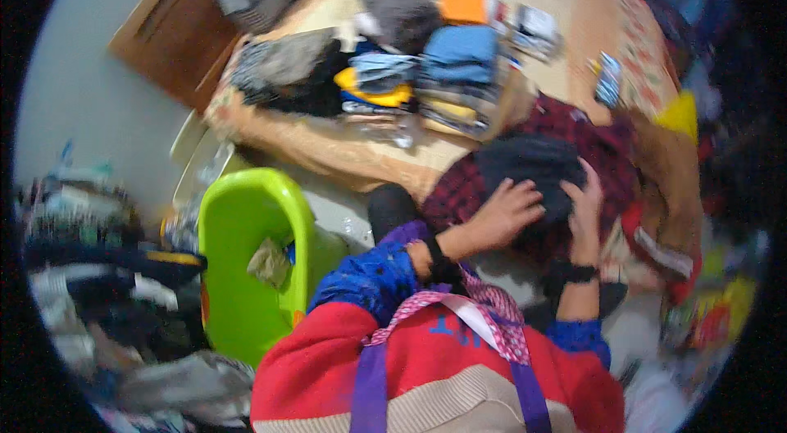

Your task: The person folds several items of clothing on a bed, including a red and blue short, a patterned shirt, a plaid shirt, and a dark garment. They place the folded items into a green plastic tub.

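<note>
A black folded cloth lies on a dark red plaid garment at the bed's near right edge. My left hand rests on the black cloth's left part, its fingers spread. At its right edge is my right hand, thumb and fingers apart and touching the cloth. Blur hides whether either hand pinches the fabric. Beyond them stand folded stacks, one topped by blue cloth, another by light blue cloth over yellow cloth.
A lime green plastic tub with a crumpled cloth inside stands left. On the bed lie an orange folded cloth, a grey folded cloth and a blue patterned object. A brown garment hangs at right.
</note>
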Demonstrator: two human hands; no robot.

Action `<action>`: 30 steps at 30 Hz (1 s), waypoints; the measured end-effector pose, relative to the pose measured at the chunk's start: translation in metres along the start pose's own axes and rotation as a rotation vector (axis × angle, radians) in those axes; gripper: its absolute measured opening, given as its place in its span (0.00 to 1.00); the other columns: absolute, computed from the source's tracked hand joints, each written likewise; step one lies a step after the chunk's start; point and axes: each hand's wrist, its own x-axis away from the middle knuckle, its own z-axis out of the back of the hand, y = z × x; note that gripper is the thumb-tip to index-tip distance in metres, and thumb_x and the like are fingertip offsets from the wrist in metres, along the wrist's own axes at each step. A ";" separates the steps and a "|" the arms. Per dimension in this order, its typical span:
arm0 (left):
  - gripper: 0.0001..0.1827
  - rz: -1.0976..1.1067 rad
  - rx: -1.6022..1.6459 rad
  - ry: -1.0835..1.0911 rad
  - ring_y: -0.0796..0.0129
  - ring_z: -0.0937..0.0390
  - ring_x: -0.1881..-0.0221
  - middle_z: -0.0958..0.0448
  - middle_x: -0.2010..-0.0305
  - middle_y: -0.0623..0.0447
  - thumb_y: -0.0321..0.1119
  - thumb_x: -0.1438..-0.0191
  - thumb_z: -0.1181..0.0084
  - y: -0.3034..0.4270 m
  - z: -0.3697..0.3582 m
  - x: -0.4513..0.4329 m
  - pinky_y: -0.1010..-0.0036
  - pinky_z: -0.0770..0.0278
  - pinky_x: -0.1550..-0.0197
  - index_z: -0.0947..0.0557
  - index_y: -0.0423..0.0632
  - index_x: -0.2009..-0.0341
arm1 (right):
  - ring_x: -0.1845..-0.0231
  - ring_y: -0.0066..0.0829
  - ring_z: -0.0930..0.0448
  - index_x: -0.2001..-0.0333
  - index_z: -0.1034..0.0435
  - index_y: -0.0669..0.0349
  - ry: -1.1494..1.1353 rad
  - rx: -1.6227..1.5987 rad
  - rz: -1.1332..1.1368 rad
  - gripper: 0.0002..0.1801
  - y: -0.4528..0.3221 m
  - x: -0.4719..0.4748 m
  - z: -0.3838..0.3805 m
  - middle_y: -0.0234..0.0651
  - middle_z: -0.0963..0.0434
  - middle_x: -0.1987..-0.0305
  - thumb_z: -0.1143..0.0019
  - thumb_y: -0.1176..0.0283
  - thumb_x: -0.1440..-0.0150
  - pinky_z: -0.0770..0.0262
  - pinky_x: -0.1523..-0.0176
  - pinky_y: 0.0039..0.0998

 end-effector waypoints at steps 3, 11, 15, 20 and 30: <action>0.27 0.045 -0.043 0.075 0.44 0.51 0.28 0.42 0.31 0.44 0.39 0.48 0.43 -0.004 -0.006 -0.001 0.39 0.52 0.33 0.28 0.51 0.42 | 0.47 0.33 0.25 0.41 0.36 0.66 0.121 -0.146 -0.057 0.32 0.005 -0.008 0.024 0.39 0.27 0.45 0.43 0.84 0.53 0.31 0.41 0.32; 0.36 0.235 -0.078 -0.088 0.49 0.55 0.26 0.43 0.30 0.45 0.53 0.46 0.46 -0.039 -0.053 0.011 0.38 0.58 0.32 0.32 0.49 0.37 | 0.33 0.49 0.39 0.37 0.41 0.66 0.203 1.019 0.264 0.31 0.021 -0.009 0.017 0.53 0.42 0.32 0.44 0.74 0.44 0.45 0.31 0.42; 0.35 0.217 -0.040 -0.018 0.48 0.54 0.26 0.44 0.29 0.45 0.51 0.47 0.44 -0.044 -0.060 0.014 0.39 0.58 0.32 0.32 0.49 0.37 | 0.28 0.50 0.47 0.37 0.39 0.62 -0.052 1.228 0.728 0.30 0.018 0.001 -0.015 0.49 0.45 0.29 0.46 0.68 0.44 0.54 0.29 0.52; 0.35 0.353 0.095 0.297 0.46 0.50 0.29 0.46 0.30 0.39 0.39 0.52 0.35 -0.036 -0.066 0.026 0.46 0.51 0.32 0.32 0.45 0.40 | 0.26 0.48 0.50 0.39 0.36 0.58 -0.323 1.584 0.541 0.30 0.028 0.006 -0.024 0.44 0.46 0.27 0.43 0.66 0.46 0.58 0.29 0.59; 0.41 1.106 1.394 0.397 0.54 0.24 0.51 0.24 0.51 0.41 0.44 0.59 0.30 -0.073 -0.079 -0.003 0.63 0.25 0.50 0.31 0.33 0.45 | 0.39 0.42 0.31 0.46 0.33 0.67 0.045 1.208 -0.028 0.23 0.022 0.047 -0.001 0.44 0.29 0.41 0.44 0.66 0.42 0.34 0.41 0.45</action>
